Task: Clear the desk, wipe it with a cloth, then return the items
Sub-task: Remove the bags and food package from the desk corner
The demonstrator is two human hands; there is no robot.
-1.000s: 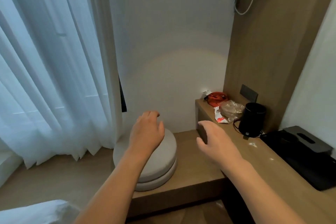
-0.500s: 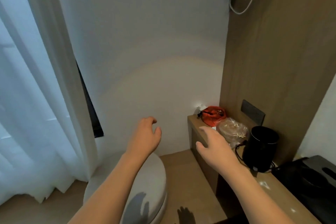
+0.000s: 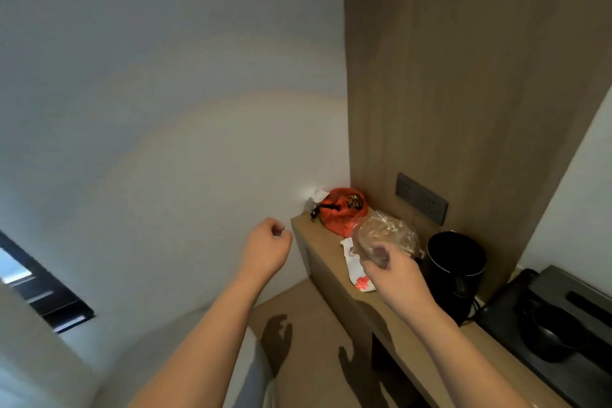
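The clear plastic bag (image 3: 387, 235) is seen right of centre on the surface (image 3: 331, 262); the right hand (image 3: 394, 270) is nearest, fingers curled at its near edge, grip uncertain; the left hand (image 3: 266, 250) is held loosely curled, empty, further left.

A plain white wall (image 3: 165, 93) with a soft arc of light meets a tall wood panel (image 3: 463, 76) carrying a dark socket plate (image 3: 421, 198), above a wood counter (image 3: 326, 263) and wood floor (image 3: 308, 315), with a dark window edge (image 3: 43, 288) at lower left.
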